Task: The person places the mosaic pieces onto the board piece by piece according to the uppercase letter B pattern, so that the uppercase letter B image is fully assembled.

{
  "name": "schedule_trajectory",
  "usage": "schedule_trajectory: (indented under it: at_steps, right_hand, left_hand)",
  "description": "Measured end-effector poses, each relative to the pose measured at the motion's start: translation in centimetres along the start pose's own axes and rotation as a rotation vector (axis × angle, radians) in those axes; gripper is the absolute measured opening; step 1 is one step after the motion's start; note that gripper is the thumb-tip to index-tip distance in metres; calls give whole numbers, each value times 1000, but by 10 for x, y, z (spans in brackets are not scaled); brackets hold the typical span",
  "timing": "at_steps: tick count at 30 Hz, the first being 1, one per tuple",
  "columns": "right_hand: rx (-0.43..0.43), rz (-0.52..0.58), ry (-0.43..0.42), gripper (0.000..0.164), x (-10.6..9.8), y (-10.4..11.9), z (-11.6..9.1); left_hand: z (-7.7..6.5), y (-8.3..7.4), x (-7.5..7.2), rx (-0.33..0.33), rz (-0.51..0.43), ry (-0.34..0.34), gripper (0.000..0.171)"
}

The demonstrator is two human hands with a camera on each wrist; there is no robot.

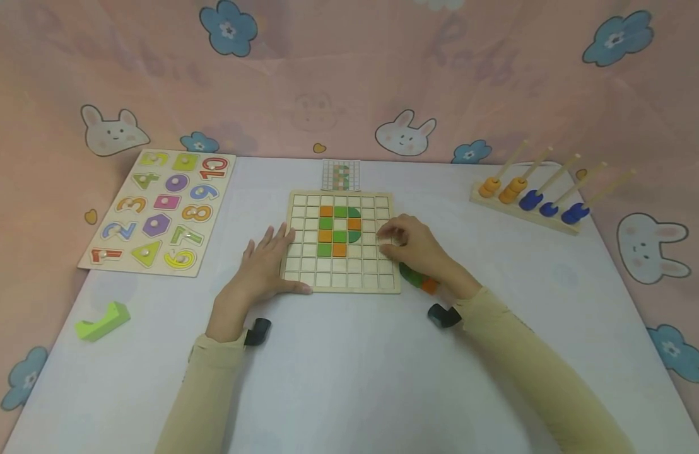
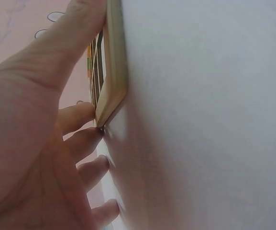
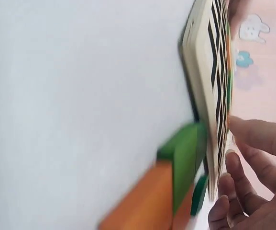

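A wooden grid board (image 1: 369, 284) lies mid-table, with orange and green tiles (image 1: 340, 236) filling some of its squares. My left hand (image 1: 257, 271) rests at its near left corner, fingers spread along the left side and thumb by the front edge. In the left wrist view its fingertips (image 2: 97, 175) meet the board's corner. Above the board's right side hovers my right hand (image 1: 413, 243), thumb and fingers curved with a gap between them. No tile shows in that gap. Loose green and orange blocks (image 1: 429, 285) lie beside the board, partly beneath the right hand.
Behind the board is a small pattern card (image 1: 341, 175). A number-and-shape puzzle board (image 1: 156, 214) lies at the back left, with a light green block (image 1: 103, 321) nearer the front. At the back right stands a peg stand (image 1: 531, 208) holding orange and blue beads.
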State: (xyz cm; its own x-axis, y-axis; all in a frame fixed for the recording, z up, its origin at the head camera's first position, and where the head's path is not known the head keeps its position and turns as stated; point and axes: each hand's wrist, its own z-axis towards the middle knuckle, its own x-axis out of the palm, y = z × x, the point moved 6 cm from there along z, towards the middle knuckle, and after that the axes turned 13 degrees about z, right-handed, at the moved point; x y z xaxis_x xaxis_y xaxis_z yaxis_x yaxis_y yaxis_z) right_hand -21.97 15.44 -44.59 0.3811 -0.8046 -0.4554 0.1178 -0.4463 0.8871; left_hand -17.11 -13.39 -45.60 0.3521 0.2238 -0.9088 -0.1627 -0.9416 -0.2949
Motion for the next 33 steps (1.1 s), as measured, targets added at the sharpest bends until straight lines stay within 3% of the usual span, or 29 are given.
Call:
schedule_trajectory:
  at_steps: [6,12,27,33]
  right_hand:
    - [69,-42,65,40,-23,-16,-12]
    - [127,-75,56,41,-36,-25,-20]
    - [123,-71,12,28,-38,-28,-25]
    - [84,-69,-9,21,-38,-24,-24]
  left_hand:
    - [0,0,-1,-1,1,0,131]
    - [0,-1,-1,-4,2,1,131]
    - [0,-1,0,-3,-4,2,131]
    - [1,-1,0,-4,3,4,131]
